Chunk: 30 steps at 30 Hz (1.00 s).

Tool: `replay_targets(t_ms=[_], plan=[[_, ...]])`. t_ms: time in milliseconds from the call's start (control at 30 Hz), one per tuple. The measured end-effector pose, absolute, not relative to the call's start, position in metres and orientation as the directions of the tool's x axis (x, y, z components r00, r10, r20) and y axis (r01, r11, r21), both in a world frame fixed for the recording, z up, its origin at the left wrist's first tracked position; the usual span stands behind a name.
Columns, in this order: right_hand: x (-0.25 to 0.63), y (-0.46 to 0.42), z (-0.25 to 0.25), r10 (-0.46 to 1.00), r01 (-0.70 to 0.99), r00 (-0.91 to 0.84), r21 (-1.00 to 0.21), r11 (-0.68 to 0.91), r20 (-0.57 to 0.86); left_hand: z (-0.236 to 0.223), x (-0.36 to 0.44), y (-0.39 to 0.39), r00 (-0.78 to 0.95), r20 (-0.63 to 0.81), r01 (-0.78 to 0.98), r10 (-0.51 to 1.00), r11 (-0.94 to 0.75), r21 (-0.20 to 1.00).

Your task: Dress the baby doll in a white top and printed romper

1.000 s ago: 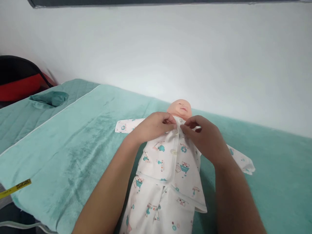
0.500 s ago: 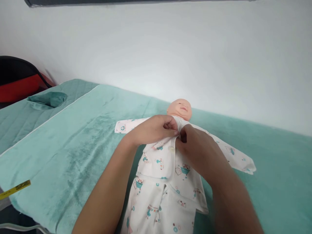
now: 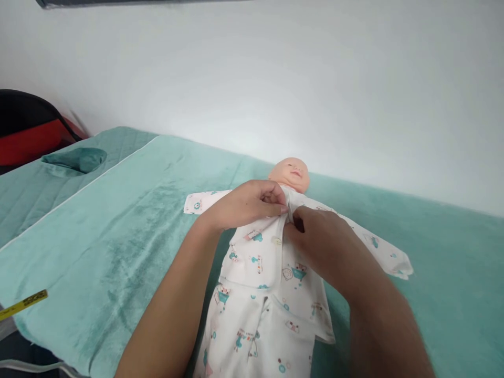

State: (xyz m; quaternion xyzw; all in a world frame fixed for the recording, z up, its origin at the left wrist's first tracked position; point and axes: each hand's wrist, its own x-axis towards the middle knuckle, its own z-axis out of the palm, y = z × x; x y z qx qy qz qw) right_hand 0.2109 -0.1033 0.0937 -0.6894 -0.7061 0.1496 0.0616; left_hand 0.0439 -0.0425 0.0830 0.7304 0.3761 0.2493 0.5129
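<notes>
A baby doll point(image 3: 290, 173) lies on its back on a teal towel point(image 3: 118, 220), dressed in a white printed shirt point(image 3: 271, 260) and matching trousers point(image 3: 252, 336). Both my hands meet at the top of the shirt's front placket, just under the doll's chin. My left hand point(image 3: 248, 202) pinches the left edge of the shirt near the collar. My right hand point(image 3: 321, 241) pinches the right edge against it, fingers curled. The doll's sleeves spread out to each side.
A folded dark teal cloth point(image 3: 76, 158) lies on the quilted mat at the far left. A black and red bag point(image 3: 27, 131) stands behind it. A yellow tape measure end point(image 3: 23, 304) shows at the lower left edge. A white wall runs behind.
My right hand has moved down and left, closing in on the shirt's upper placket against my left hand. The right front panel of the shirt has been pulled closer to the middle.
</notes>
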Motion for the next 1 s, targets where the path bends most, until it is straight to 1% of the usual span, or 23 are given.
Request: replay_targets(t_ms=[133, 233, 367, 467, 567, 800, 1000], plan=[[0.225, -0.097, 0.093, 0.985, 0.923, -0.058, -0.385, -0.009, -0.161, 0.083, 0.044, -0.042, 0.591, -0.015, 0.298, 0.806, -0.201, 0.933], [0.238, -0.094, 0.093, 0.977, 0.845, -0.102, -0.534, -0.015, -0.189, 0.083, 0.044, -0.041, 0.607, -0.016, 0.277, 0.795, -0.193, 0.941], [0.244, -0.089, 0.092, 0.966, 0.62, -0.183, -0.784, -0.03, -0.181, 0.082, 0.042, -0.04, 0.624, -0.013, 0.248, 0.782, -0.182, 0.952], [0.242, -0.084, 0.087, 0.952, 0.46, -0.216, -0.883, -0.097, -0.218, 0.083, 0.042, -0.04, 0.616, -0.011, 0.246, 0.788, -0.179, 0.953], [0.241, -0.08, 0.082, 0.942, 0.382, -0.244, -0.916, -0.126, -0.232, 0.083, 0.043, -0.04, 0.606, -0.005, 0.234, 0.796, -0.173, 0.957], [0.246, -0.077, 0.076, 0.942, 0.281, -0.271, -0.952, -0.121, -0.199, 0.08, 0.044, -0.039, 0.591, -0.009, 0.197, 0.807, -0.133, 0.971], [0.248, -0.075, 0.071, 0.934, 0.22, -0.29, -0.964, -0.148, -0.21, 0.078, 0.043, -0.038, 0.572, -0.033, 0.179, 0.82, -0.085, 0.98]])
